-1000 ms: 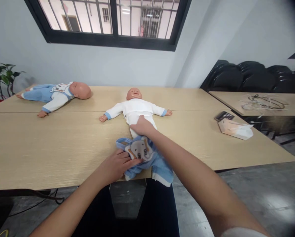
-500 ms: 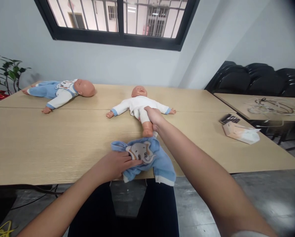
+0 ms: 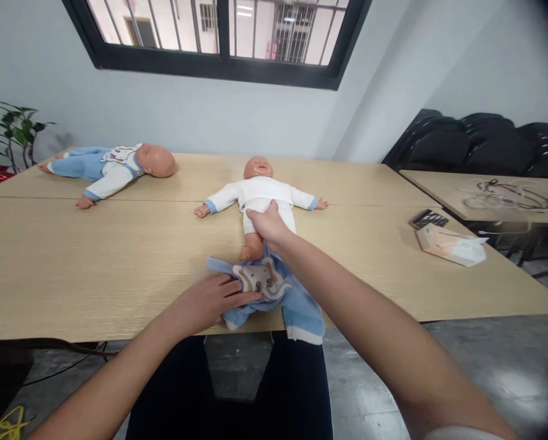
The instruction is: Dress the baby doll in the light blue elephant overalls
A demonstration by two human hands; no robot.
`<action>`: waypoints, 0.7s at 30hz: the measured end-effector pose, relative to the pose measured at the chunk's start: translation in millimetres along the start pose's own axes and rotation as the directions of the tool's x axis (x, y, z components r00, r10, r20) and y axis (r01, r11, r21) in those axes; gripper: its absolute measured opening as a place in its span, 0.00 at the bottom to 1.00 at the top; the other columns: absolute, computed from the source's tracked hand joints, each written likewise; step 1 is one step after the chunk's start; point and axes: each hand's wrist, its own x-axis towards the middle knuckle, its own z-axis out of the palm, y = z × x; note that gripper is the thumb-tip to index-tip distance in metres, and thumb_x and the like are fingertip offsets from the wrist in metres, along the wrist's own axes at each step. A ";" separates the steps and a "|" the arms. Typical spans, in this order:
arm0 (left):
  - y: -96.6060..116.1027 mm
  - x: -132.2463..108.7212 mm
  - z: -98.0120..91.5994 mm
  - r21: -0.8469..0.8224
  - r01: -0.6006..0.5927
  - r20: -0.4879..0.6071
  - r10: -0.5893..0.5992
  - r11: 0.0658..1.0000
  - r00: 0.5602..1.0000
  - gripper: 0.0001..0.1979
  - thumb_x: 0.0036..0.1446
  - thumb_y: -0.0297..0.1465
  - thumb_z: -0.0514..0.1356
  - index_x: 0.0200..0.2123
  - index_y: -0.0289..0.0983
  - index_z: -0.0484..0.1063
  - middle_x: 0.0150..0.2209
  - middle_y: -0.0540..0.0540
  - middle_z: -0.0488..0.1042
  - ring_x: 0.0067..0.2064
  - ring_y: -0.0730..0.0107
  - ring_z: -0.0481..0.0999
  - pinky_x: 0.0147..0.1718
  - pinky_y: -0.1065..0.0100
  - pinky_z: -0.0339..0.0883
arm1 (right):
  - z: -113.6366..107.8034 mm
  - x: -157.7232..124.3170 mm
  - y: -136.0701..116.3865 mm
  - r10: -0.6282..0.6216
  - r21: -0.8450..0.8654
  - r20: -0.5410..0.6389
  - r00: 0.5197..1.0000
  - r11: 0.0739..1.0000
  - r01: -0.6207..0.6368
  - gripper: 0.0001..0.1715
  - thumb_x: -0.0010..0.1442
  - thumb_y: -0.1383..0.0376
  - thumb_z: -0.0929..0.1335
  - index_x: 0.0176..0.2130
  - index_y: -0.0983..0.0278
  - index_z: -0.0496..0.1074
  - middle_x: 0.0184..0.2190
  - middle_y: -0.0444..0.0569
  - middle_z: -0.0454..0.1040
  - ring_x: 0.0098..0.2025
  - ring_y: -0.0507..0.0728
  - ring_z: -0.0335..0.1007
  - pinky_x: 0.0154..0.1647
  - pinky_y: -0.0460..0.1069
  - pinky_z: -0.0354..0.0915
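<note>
Far left, a doll in blue trousers [image 3: 79,166] lies on the table [image 3: 95,263]. Near centre, the left hand [image 3: 210,304] rests on blue overalls [image 3: 274,293] at the near edge, fingers slightly spread; whether it pinches cloth is hidden. Just beyond, a white-shirted doll [image 3: 265,190] lies face up. The right hand [image 3: 270,225] covers its legs, thumb apart; its grip I cannot tell. The step seems to be positioning the legs; the next move likely calls for steadying doll and cloth. Right: a tissue box [image 3: 439,241].

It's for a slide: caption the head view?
Left hand on a blue elephant garment, right hand on a white-clad doll, second doll lying at left.
</note>
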 end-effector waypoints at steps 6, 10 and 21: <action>-1.9 1.3 -2.0 0.037 -0.029 -0.037 0.031 0.999 0.999 0.41 0.59 0.21 0.64 0.71 0.48 0.56 0.53 0.44 0.76 0.53 0.57 0.74 0.53 0.59 0.66 | 15.4 -16.4 2.9 -0.011 0.076 0.151 0.989 0.997 -0.001 0.57 0.66 0.58 0.66 0.76 0.69 0.28 0.74 0.68 0.50 0.71 0.66 0.56 0.68 0.57 0.56; -4.6 2.0 1.1 0.001 -0.027 -0.067 0.027 1.000 0.997 0.40 0.56 0.20 0.64 0.70 0.47 0.60 0.54 0.43 0.76 0.55 0.56 0.74 0.57 0.58 0.66 | 16.1 -15.1 9.7 -0.031 0.214 0.143 0.989 0.977 -0.001 0.54 0.67 0.56 0.67 0.76 0.70 0.34 0.72 0.66 0.56 0.66 0.62 0.63 0.60 0.52 0.64; -14.3 -6.7 20.9 -0.157 0.169 -0.065 -0.181 0.973 0.981 0.49 0.48 0.16 0.62 0.72 0.46 0.55 0.62 0.42 0.73 0.57 0.55 0.74 0.56 0.55 0.67 | 0.8 -36.0 18.8 -0.011 0.321 0.335 0.942 0.942 -0.103 0.32 0.57 0.53 0.75 0.55 0.67 0.70 0.37 0.55 0.78 0.34 0.59 0.74 0.33 0.52 0.69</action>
